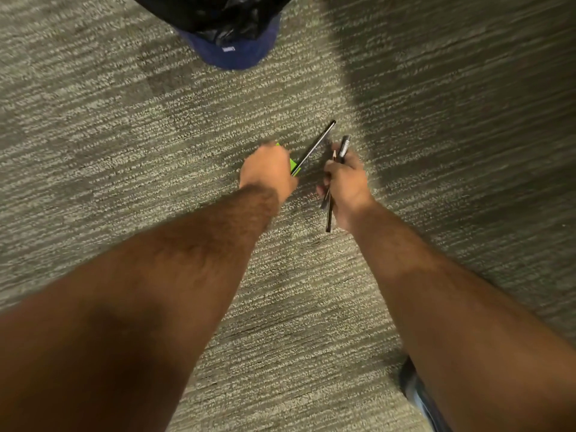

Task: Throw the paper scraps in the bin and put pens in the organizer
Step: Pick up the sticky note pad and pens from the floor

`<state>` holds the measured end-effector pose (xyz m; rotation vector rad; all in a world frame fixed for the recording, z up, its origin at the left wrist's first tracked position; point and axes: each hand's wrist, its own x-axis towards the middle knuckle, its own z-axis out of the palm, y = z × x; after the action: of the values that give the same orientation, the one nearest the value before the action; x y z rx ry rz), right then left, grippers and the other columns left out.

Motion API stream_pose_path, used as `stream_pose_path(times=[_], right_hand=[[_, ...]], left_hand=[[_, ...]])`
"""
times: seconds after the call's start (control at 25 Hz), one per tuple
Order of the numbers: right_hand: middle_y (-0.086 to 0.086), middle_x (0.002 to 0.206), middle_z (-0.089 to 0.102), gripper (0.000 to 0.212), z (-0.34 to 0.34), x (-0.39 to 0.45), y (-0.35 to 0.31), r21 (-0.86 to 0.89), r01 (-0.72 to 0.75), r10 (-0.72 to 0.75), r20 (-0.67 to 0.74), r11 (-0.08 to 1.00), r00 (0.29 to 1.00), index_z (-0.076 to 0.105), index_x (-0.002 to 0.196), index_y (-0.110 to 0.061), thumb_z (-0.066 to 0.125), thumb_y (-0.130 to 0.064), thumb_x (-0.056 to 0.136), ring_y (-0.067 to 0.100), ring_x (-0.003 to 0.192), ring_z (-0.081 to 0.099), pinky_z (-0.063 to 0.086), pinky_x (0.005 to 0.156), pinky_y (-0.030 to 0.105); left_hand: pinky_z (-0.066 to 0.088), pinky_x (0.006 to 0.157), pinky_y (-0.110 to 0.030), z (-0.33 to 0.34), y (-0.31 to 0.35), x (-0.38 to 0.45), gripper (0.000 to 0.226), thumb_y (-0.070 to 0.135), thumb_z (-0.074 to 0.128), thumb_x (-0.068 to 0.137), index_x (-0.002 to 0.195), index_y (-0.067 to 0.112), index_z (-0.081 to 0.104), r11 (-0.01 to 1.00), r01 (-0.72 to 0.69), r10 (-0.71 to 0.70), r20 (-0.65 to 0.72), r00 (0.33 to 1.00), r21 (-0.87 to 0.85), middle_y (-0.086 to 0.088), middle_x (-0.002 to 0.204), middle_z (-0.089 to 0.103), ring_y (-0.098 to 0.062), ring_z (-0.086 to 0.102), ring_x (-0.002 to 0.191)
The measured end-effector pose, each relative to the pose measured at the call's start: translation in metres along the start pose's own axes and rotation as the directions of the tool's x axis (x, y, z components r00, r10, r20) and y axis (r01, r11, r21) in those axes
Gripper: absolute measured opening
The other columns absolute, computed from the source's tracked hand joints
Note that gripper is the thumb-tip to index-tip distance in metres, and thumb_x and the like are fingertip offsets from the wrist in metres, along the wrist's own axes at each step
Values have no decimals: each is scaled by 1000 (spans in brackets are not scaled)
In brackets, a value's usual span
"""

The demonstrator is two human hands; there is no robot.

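Note:
My left hand (266, 171) is low over the carpet, fingers closed around a green object (293, 165) and a thin black pen (314, 148) that slants up to the right. My right hand (344, 185) is just to its right, shut on a bundle of pens (338, 157): a dark marker and a pencil stick out above the fist, and dark ends poke out below it. The blue bin (233, 53) with a black liner bag stands at the top centre, well beyond both hands. No organizer or paper scrap is in view.
Grey striped carpet (124, 135) covers the whole floor. A dark shadow falls across the upper right. A bit of blue fabric (414, 391) shows by my right forearm at the bottom.

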<state>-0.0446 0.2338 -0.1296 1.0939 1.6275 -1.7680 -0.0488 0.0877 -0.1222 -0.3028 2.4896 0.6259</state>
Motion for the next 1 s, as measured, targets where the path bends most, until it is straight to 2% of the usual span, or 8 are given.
stream_pose_path(times=[0.12,0.24,0.32,0.4,0.52,0.64,0.84,1.0], right_hand=[[-5,76,53,19,-2,-7,-7,95,-63,66,-28,993,997,69,116,-22,52,-17,109,8,57,43,40,50,26],[-7,65,52,12,-7,-28,-18,133,-63,66,-16,989,998,69,106,-20,60,-29,106,7,46,39,33,45,23],[-12,60,55,10,-9,-53,-34,40,-13,13,11,999,1000,67,94,-24,72,-32,99,7,49,43,35,49,26],[-18,55,59,20,-10,-79,-57,-78,38,-34,54,996,998,67,86,-27,84,-39,87,6,56,48,37,53,28],[-20,50,59,26,-9,-122,-91,-161,121,-105,104,979,989,65,78,-25,85,-41,83,-2,47,49,36,54,27],[-6,69,71,19,-6,-157,-118,-166,142,-120,139,976,983,69,80,-20,72,-31,95,4,49,53,38,54,28],[-5,66,64,20,-24,-241,-186,45,126,-133,185,991,974,73,100,-20,55,-23,106,8,53,53,38,51,25],[-2,66,52,28,-49,-307,-246,326,31,-115,241,945,964,66,115,-16,42,-3,106,13,58,49,44,55,28]], left_hand=[[61,73,-33,-7,-7,-5,17,18,88,73,72,14,72,959,148,-142,42,989,-244,5,79,69,-16,64,73],[43,59,-24,-22,-6,-37,21,11,90,71,70,18,69,751,242,-254,69,965,-614,3,81,72,-12,63,72],[52,70,-28,-43,3,-65,24,5,91,72,74,19,71,557,252,-248,132,960,-791,-1,88,75,-18,67,80],[59,77,-39,-67,14,-90,26,2,91,71,77,20,74,457,257,-209,178,962,-852,0,86,78,-22,71,80],[63,80,-45,-101,35,-127,29,4,93,68,78,28,79,514,244,-135,203,970,-822,1,95,82,-26,76,90],[60,70,-36,-129,57,-154,32,6,95,66,80,28,76,556,207,-89,190,978,-805,0,92,82,-17,74,80],[52,65,-26,-201,110,-207,20,10,86,81,76,26,75,529,91,-74,61,995,-844,7,78,75,-9,64,68],[51,58,-25,-261,145,-245,45,-9,72,83,75,35,77,508,-6,-94,-63,994,-861,12,80,74,-5,63,66]])
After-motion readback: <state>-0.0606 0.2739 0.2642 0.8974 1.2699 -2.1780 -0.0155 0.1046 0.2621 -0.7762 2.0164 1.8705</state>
